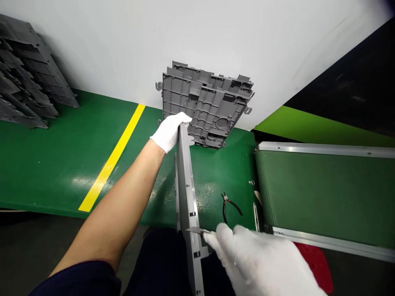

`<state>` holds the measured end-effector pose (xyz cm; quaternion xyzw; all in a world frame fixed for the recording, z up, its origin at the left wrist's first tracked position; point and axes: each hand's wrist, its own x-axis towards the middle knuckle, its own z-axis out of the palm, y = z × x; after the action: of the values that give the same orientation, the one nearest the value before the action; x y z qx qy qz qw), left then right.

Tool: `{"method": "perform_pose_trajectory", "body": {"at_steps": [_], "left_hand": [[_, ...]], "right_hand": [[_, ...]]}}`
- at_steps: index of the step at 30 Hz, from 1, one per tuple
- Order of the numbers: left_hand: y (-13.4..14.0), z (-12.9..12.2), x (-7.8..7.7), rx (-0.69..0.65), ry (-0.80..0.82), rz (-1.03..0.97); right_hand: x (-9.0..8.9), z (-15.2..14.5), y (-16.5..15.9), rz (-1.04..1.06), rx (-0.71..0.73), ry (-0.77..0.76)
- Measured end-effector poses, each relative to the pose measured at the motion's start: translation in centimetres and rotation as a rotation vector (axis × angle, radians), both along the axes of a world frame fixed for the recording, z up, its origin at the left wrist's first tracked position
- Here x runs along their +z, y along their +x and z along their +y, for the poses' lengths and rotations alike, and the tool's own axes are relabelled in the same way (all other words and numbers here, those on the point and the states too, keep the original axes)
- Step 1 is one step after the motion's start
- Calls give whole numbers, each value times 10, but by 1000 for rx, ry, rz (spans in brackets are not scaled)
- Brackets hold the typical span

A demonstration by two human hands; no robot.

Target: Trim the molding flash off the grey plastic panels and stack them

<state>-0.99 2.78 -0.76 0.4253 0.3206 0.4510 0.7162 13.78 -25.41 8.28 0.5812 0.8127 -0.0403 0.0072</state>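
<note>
A long grey plastic panel (188, 193) is held on edge, its long axis running away from the body toward the white wall (123, 41). Its far end is grasped by the gloved left hand (169, 131); its near end lies just beside the gloved right hand (256, 259), which is closed around a small blade (197, 231). The blade tip is laid against the panel's right face, so the right hand is the nearer one. The panel is rigid, matte and notched along its edge. Beyond the panel a ribbed grey moulding (206, 107) leans on the wall. Right of the panel, pliers (230, 205) lie on the glossy green table (61, 164), with a ridged green conveyor belt (324, 193) farther right.
</note>
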Motion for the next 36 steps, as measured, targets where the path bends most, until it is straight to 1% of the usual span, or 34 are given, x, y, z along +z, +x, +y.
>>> {"method": "perform_pose_trajectory", "body": {"at_steps": [4,10,12,18,23,25,27,29,31,32,33,34,36], "left_hand": [[0,2,-3,-4,-7,-13],[0,4,-7,6,-15,-29],[0,3,-7,17,-16,-24],[0,1,-4,8,-23,-28],[-2,2,-5,-1,-21,-40],[-2,2,-6,9,-30,-44],[-1,2,-6,17,-9,-31],[-1,-1,-3,6,65,-2],[-3,-7,2,6,182,26],[-5,-11,5,8,239,44],[-8,-14,8,5,283,67],[-11,-16,10,-10,310,97],[-17,-18,12,-66,328,163]], "right_hand": [[-1,-6,1,-11,-8,-74],[-2,-12,3,-4,63,-82],[-1,-9,1,-8,51,-66],[0,3,-5,-40,-43,66],[0,0,-4,-13,-5,32],[2,-3,-2,37,-4,-19],[6,-2,1,120,-3,-123],[11,4,7,244,-20,-321],[16,17,16,404,-62,-561],[18,27,20,483,-98,-644],[20,38,25,550,-146,-684],[22,50,30,607,-192,-681],[23,76,36,677,-272,-579]]}}
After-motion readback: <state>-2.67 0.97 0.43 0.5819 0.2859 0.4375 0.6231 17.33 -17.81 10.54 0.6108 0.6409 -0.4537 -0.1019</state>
